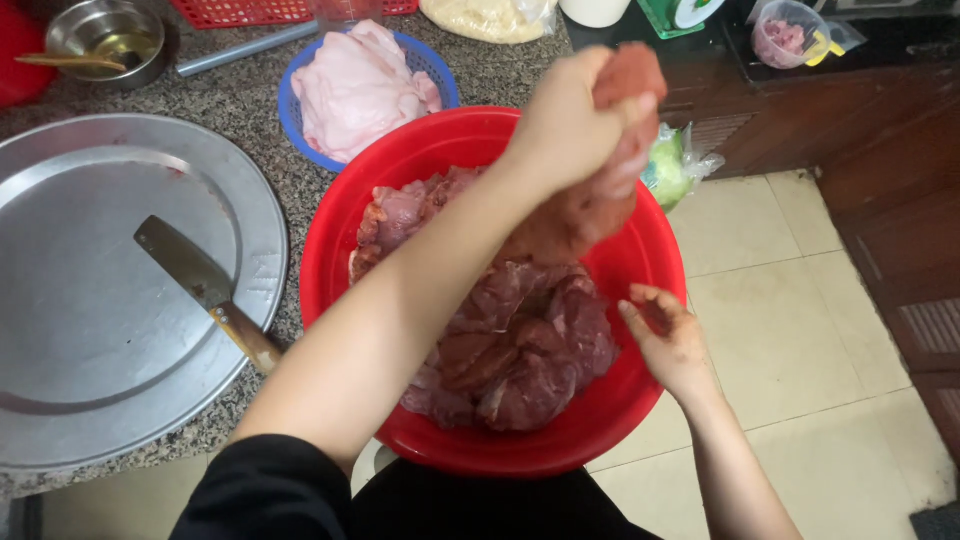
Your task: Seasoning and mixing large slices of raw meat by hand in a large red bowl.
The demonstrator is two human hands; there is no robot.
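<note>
Up above the red basin (640, 255), the left hand (565, 130) is closed around a long strip of dark red meat (600, 195), which hangs from the fist down toward the pile below. The strip's top end pokes out above the fingers. The right hand (672, 340) sits at the basin's right rim, fingers loosely curled and open, holding nothing; its fingertips look smeared with red. Inside the basin lies a heap of raw meat pieces (510, 340), filling most of the bottom.

Just behind the basin, a blue basket (290, 110) holds pale pink fat (360, 85). To the left on the speckled counter (250, 110) rests a large round metal tray (60, 400), and a knife (205, 285) with a wooden handle lies on it, the handle end reaching over the tray's edge near the basin. A small steel bowl (105, 35) stands at the far left corner. A bagged green vegetable (670, 165) shows just past the basin's right side.
</note>
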